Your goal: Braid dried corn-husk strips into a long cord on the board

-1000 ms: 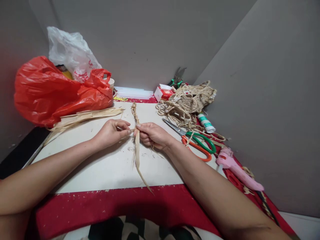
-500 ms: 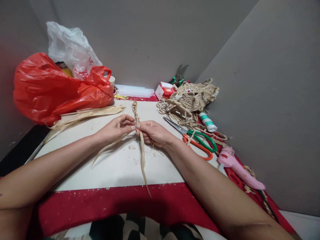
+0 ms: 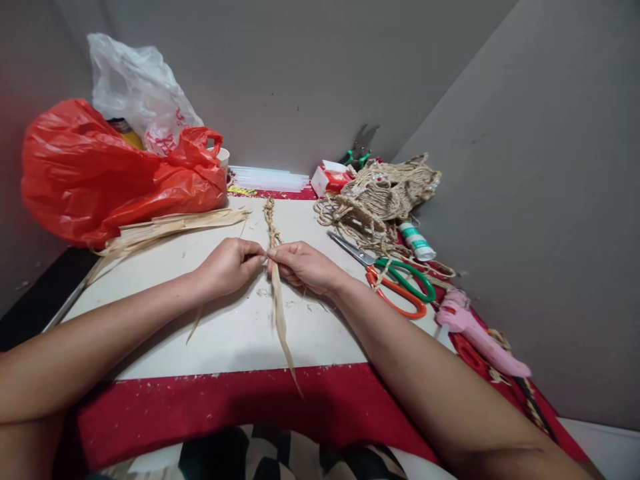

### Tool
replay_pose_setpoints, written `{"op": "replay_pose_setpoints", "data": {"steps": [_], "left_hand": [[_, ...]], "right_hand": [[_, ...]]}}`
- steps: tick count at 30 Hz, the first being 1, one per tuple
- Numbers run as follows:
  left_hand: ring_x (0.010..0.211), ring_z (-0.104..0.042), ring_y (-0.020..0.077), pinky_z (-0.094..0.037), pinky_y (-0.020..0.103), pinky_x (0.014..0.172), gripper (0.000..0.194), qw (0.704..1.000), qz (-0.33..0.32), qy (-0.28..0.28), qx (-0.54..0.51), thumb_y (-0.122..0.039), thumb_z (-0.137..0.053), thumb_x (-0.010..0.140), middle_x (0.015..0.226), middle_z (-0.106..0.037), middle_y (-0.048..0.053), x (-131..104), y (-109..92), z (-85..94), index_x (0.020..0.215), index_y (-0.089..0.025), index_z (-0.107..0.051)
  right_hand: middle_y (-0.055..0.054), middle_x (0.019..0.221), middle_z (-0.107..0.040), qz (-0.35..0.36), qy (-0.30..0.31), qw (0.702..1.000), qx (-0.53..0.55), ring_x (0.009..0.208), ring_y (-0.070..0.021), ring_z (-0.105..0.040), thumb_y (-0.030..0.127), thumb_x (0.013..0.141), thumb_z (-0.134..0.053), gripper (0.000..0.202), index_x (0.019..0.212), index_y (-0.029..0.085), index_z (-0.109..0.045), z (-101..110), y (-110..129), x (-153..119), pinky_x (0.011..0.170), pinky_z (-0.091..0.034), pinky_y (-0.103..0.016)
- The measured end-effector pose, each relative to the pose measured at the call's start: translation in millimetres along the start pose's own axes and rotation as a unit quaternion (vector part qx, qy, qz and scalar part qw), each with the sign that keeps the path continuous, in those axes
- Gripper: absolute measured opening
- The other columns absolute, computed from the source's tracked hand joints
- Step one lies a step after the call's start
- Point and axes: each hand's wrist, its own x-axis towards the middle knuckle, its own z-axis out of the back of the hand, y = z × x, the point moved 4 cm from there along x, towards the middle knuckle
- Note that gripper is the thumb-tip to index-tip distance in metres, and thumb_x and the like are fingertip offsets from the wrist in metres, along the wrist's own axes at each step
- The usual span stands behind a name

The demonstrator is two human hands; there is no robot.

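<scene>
A short braid (image 3: 271, 219) of dried, straw-coloured plant strips lies lengthwise in the middle of the white board (image 3: 150, 347). At its near end the fingertips of both hands meet. My right hand (image 3: 304, 267) pinches the braid there, and a loose strip (image 3: 280, 313) hangs from it towards the board's front edge. My left hand (image 3: 229, 268) is closed in a pinch on another strip; the tail of that strip (image 3: 194, 327) shows below the wrist. The exact crossing of the strips is hidden by my fingers.
Loose dried strips (image 3: 175, 225) lie at left beside a red plastic bag (image 3: 100, 173). On the right are scissors (image 3: 387, 273), a heap of twisted cord (image 3: 390, 193), a thread spool (image 3: 417, 241) and a pink glue gun (image 3: 475, 333). Clear sticks (image 3: 270, 179) lie behind.
My left hand has turned, its fingers closing into a tighter pinch beside the braid. The hanging strip has swung slightly left at its top. My right hand keeps its grip.
</scene>
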Motion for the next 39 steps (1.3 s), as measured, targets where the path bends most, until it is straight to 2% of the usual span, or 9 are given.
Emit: {"op": "replay_pose_setpoints", "data": {"steps": [5,7,11,15,21,24,30,35,39], "left_hand": [[0.052,-0.04,0.0092,-0.031,0.023,0.054,0.023,0.999,0.012,-0.001,0.038,-0.022,-0.047,0.077,0.053,-0.052,-0.002,0,2,-0.6,0.061,-0.013,-0.061],[0.052,-0.039,0.0091,-0.029,0.022,0.052,0.023,0.999,0.042,0.009,0.011,-0.025,-0.049,0.076,0.051,-0.049,-0.003,1,4,-0.6,0.059,-0.013,-0.059],[0.046,-0.038,0.0075,-0.029,0.021,0.049,0.02,0.991,0.11,0.01,-0.073,-0.026,-0.05,0.075,0.049,-0.05,-0.003,1,2,0.8,0.062,-0.013,-0.058],[0.043,-0.039,0.0067,-0.03,0.019,0.046,0.017,0.984,0.142,-0.023,-0.107,-0.024,-0.052,0.073,0.047,-0.052,-0.003,0,-2,2.2,0.06,-0.013,-0.055],[0.035,-0.035,0.005,-0.024,0.019,0.039,0.016,0.972,0.184,-0.039,-0.139,-0.024,-0.054,0.072,0.045,-0.053,-0.002,-3,1,-3.0,0.06,-0.014,-0.055],[0.032,-0.032,0.0044,-0.02,0.019,0.036,0.014,0.965,0.201,-0.032,-0.165,-0.022,-0.055,0.072,0.044,-0.052,-0.002,-4,4,-5.1,0.06,-0.014,-0.055],[0.032,-0.033,0.0039,-0.021,0.019,0.034,0.012,0.951,0.223,-0.021,-0.212,-0.015,-0.052,0.074,0.046,-0.052,-0.002,-7,-1,-5.5,0.062,-0.014,-0.053],[0.031,-0.034,0.0046,-0.022,0.019,0.034,0.006,0.949,0.224,-0.036,-0.218,-0.013,-0.05,0.075,0.045,-0.052,-0.003,-11,-7,-9.9,0.07,-0.016,-0.05],[0.031,-0.034,0.0049,-0.021,0.02,0.034,0.004,0.949,0.217,-0.053,-0.222,-0.016,-0.05,0.077,0.045,-0.052,-0.005,-13,-8,-15.7,0.08,-0.017,-0.048]], "right_hand": [[0.005,0.052,-0.032,0.1,-0.055,0.972,-0.204,0.05,-0.0066,-0.029,0.048,0.082,-0.051,0.042,0.056,0.015,-0.048,3,5,1,0.047,-0.023,-0.021],[0.004,0.053,-0.032,0.113,-0.068,0.966,-0.224,0.052,-0.007,-0.029,0.048,0.081,-0.052,0.043,0.054,0.015,-0.044,1,7,1,0.049,-0.024,-0.022],[0.007,0.047,-0.031,0.043,-0.132,0.985,-0.107,0.044,-0.0054,-0.024,0.047,0.074,-0.059,0.039,0.056,0.015,-0.047,-2,4,0,0.043,-0.019,-0.022],[0.008,0.038,-0.033,-0.032,-0.185,0.982,0.021,0.034,-0.0033,-0.02,0.04,0.07,-0.066,0.034,0.054,0.016,-0.047,-10,0,-2,0.036,-0.011,-0.021],[0.01,0.034,-0.036,-0.034,-0.216,0.967,0.134,0.029,-0.0032,-0.022,0.024,0.07,-0.066,0.021,0.063,0.017,-0.048,-18,3,-4,0.031,-0.011,-0.018],[0.011,0.034,-0.036,-0.035,-0.211,0.963,0.161,0.028,-0.0026,-0.022,0.022,0.07,-0.065,0.022,0.063,0.018,-0.045,-19,2,-5,0.03,-0.012,-0.017],[0.003,0.054,-0.06,-0.041,-0.201,0.962,0.178,0.031,-0.0012,-0.024,0.02,0.072,-0.06,0.014,0.068,0.016,-0.047,-20,-2,-5,0.03,-0.011,-0.016],[0.006,0.045,-0.051,-0.004,-0.23,0.962,0.148,0.031,-0.0018,-0.027,0.025,0.069,-0.066,0.02,0.065,0.016,-0.048,-22,4,-5,0.032,-0.015,-0.018],[0.009,0.04,-0.044,-0.016,-0.24,0.959,0.15,0.031,-0.0025,-0.028,0.022,0.069,-0.067,0.02,0.067,0.016,-0.048,-23,6,-7,0.033,-0.017,-0.018]]}}
